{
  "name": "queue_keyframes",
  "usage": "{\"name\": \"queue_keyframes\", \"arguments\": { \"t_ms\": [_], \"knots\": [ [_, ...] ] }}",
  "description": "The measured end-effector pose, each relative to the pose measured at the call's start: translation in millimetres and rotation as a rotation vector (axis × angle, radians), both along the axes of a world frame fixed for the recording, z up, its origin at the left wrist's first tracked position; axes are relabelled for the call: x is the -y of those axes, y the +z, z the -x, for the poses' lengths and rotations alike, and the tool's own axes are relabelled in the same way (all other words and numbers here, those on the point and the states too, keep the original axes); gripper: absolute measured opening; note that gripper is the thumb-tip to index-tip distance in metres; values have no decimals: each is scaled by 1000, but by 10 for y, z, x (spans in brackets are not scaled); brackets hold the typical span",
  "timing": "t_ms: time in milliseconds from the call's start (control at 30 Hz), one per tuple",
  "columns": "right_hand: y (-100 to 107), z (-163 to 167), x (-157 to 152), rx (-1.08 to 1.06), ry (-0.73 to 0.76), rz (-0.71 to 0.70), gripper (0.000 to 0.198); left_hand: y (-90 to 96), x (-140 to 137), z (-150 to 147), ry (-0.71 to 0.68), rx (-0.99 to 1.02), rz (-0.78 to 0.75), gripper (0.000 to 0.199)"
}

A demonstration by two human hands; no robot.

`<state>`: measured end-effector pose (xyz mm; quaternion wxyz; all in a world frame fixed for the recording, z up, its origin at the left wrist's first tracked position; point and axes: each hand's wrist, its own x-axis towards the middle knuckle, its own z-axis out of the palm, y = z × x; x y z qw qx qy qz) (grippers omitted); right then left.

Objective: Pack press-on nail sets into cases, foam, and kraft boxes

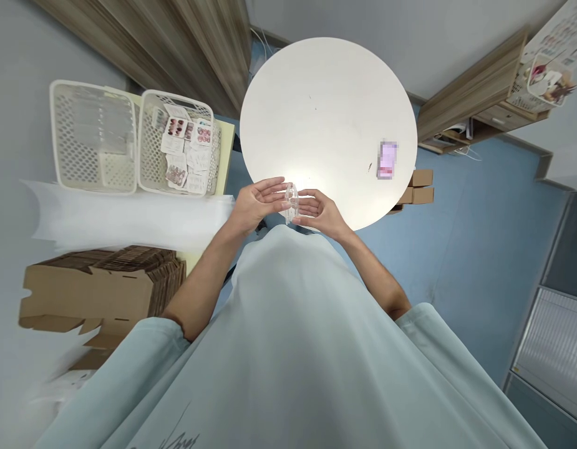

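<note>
A small clear plastic case [292, 201] is held upright over the near edge of the round white table [320, 106]. My left hand [256, 206] grips its left side, thumb low and fingers stretched behind. From the other side, my right hand [326, 214] pinches it between thumb and fingertips. Its exact kind and whatever is inside are too small to make out.
Left of the table stand a white basket [54, 137] of clear plastic packs and another basket [141, 146] holding cards of false nails [176, 128]. Below lie white sheets [129, 215] and folded cardboard boxes [92, 290]. A blurred pinkish rectangle [387, 159] rests on the table's right.
</note>
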<state>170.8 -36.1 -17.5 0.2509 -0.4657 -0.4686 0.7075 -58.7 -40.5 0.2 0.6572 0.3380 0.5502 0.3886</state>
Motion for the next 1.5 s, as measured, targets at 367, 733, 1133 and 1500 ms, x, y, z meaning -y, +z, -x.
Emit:
{"name": "queue_keyframes", "arguments": {
  "t_ms": [367,733,1133,1500],
  "knots": [
    [75,157,-67,-69,-78,45,71,-145,37,257,19,165,-49,95],
    [-265,412,-263,147,-140,-294,59,-194,145,691,-149,157,10,112],
    [-601,680,-456,251,8,-321,68,-276,208,824,45,99,90,81],
    [-1746,964,-784,938,419,-376,43,-273,832,1377,376,107,261,72]
  ]
}}
